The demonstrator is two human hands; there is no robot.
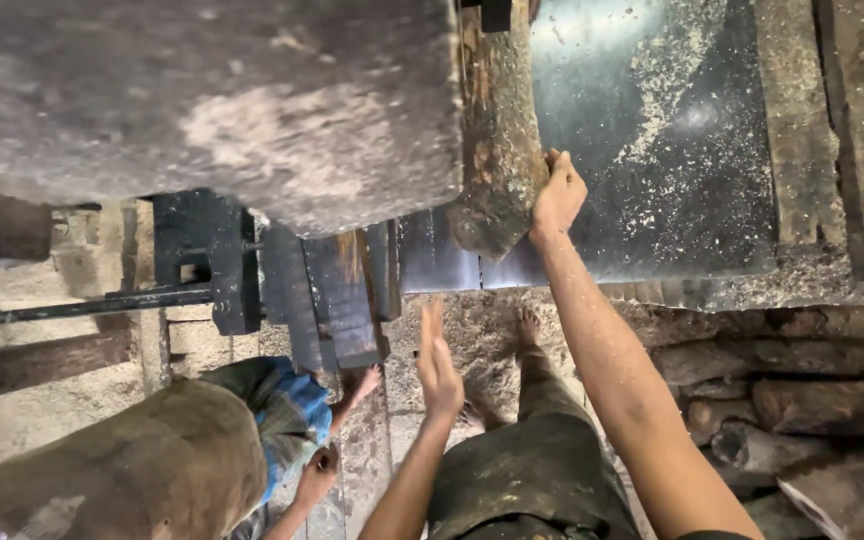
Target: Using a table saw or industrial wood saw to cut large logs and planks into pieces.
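Sawdust coats nearly everything on the steel saw table, a dark metal plate that fills the upper right of the view. A bark-covered wood slab stands on edge along the table's left edge, just beside a huge grey log that fills the upper left. The right hand presses against the slab's lower right side, near the table's front edge; its fingers curl over the bark and grip it, the thumb hidden behind the wood. The left hand hangs in the air below the table's front edge, well apart from the slab, fingers straight and held together, flat and empty. Beneath it show the person's own bare feet on the sawdust-strewn floor. Left of the slab, black steel clamps of the log carriage sit under the log. At the lower left a co-worker in blue cloth crouches, one hand low near the floor.
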